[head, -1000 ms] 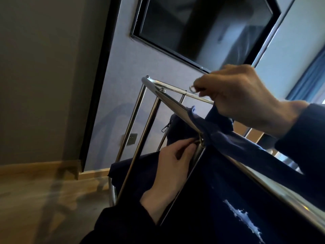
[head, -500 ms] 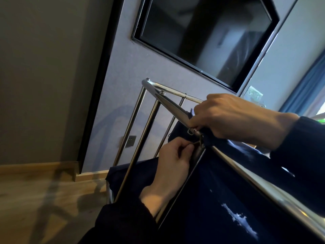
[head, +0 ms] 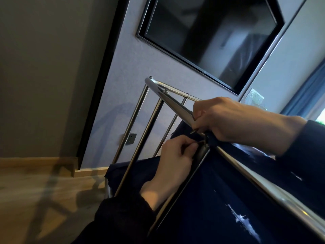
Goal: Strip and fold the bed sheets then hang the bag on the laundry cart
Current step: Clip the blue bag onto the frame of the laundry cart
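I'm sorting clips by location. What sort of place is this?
Probably a hotel guest room: a wall-mounted television, a chrome laundry cart hung with a dark blue bag, and blue curtains by a window.

A hotel room, by the look of it: a wall-mounted TV (head: 211, 41) at upper centre, a blue curtain (head: 306, 97) at the right edge, a wood floor (head: 35, 191), a wall socket (head: 131, 138), and a chrome housekeeping cart (head: 153, 120) carrying a navy bag (head: 211, 199).
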Available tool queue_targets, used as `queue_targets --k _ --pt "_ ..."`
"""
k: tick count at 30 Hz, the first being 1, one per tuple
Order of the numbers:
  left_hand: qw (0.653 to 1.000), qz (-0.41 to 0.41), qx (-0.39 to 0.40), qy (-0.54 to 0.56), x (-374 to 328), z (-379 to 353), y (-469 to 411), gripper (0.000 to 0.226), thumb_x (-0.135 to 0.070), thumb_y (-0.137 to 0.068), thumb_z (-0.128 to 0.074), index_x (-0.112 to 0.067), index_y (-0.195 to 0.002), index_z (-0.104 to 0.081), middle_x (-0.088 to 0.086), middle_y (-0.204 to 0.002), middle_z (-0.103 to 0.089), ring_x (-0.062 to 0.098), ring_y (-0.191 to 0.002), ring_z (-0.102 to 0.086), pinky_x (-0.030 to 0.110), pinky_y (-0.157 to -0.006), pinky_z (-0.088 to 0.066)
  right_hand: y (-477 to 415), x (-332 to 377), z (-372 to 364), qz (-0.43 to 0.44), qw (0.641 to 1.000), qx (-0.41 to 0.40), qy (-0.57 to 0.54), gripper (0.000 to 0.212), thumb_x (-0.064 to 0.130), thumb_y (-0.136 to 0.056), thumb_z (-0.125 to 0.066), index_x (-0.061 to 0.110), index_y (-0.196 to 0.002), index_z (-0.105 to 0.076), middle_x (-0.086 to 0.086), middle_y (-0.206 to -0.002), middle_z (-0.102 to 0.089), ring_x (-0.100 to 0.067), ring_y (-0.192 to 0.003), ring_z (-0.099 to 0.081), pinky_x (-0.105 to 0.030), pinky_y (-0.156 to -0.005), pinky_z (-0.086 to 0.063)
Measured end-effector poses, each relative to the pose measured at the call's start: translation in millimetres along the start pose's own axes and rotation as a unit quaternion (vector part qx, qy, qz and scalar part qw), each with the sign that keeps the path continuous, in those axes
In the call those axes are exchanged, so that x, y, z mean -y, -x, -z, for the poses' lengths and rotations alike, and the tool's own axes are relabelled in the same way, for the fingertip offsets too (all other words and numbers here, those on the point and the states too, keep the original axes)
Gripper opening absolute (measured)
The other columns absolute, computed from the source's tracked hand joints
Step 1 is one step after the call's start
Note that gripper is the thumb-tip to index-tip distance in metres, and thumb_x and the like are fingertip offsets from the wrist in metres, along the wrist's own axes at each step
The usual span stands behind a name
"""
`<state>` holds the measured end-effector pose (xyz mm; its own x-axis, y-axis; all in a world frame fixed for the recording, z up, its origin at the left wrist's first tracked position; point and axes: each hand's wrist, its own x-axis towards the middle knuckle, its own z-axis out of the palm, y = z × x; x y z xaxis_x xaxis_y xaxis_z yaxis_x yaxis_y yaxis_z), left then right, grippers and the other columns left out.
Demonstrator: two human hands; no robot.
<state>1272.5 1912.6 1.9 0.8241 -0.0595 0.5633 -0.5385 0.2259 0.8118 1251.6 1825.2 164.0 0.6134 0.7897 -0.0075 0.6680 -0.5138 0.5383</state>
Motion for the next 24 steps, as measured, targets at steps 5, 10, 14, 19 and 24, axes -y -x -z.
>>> queue_targets --k 5,10,14,19,24 --pt "0.997 0.023 0.063 0.047 -3 11 -8 0.028 -0.005 -0.089 -0.061 -0.029 -0.076 -0.07 -0.009 -0.069 -0.069 0.009 -0.07 -0.066 0.033 -0.072 -0.056 -1 -14 -1 -0.029 0.999 -0.038 0.006 0.017 0.003 -0.066 -0.06 0.014 -0.069 -0.072 -0.002 -0.068 -0.056 -0.016 -0.061 -0.053 -0.031 -0.054 -0.05" --pt "0.993 -0.004 0.097 0.06 -12 22 -5 0.023 -0.008 -0.088 -0.065 -0.03 -0.089 -0.071 -0.007 -0.087 -0.072 0.009 -0.082 -0.069 0.028 -0.076 -0.056 8 -17 9 -0.039 0.998 -0.049 0.017 0.016 0.0 -0.068 -0.078 0.015 -0.065 -0.07 0.004 -0.069 -0.046 -0.008 -0.057 -0.041 -0.024 -0.055 -0.043" --pt "0.994 0.011 0.091 0.066 -15 18 -3 0.013 -0.011 -0.086 -0.068 -0.021 -0.094 -0.072 -0.004 -0.089 -0.073 0.009 -0.085 -0.069 0.026 -0.081 -0.056 20 -19 -3 -0.066 0.991 -0.112 -0.011 0.008 0.007 -0.074 -0.073 0.013 -0.069 -0.073 -0.001 -0.081 -0.064 -0.011 -0.067 -0.055 -0.02 -0.068 -0.047" --pt "0.993 -0.01 0.096 0.065 -16 17 -2 0.013 -0.01 -0.086 -0.068 -0.019 -0.095 -0.071 -0.004 -0.088 -0.073 0.007 -0.085 -0.068 0.024 -0.078 -0.055 25 -12 -21 -0.223 0.934 -0.222 -0.167 0.007 0.01 -0.07 -0.081 0.016 -0.074 -0.078 0.013 -0.079 -0.072 0.002 -0.077 -0.065 -0.003 -0.072 -0.044" --pt "0.992 -0.044 0.093 0.078 -20 19 -2 0.011 -0.009 -0.084 -0.07 -0.016 -0.092 -0.07 -0.01 -0.08 -0.069 0.003 -0.077 -0.065 0.013 -0.068 -0.047 25 0 -27 -0.298 0.864 -0.252 -0.318 0.023 -0.003 -0.074 -0.075 0.02 -0.072 -0.075 0.014 -0.079 -0.073 -0.003 -0.078 -0.07 -0.016 -0.079 -0.053"
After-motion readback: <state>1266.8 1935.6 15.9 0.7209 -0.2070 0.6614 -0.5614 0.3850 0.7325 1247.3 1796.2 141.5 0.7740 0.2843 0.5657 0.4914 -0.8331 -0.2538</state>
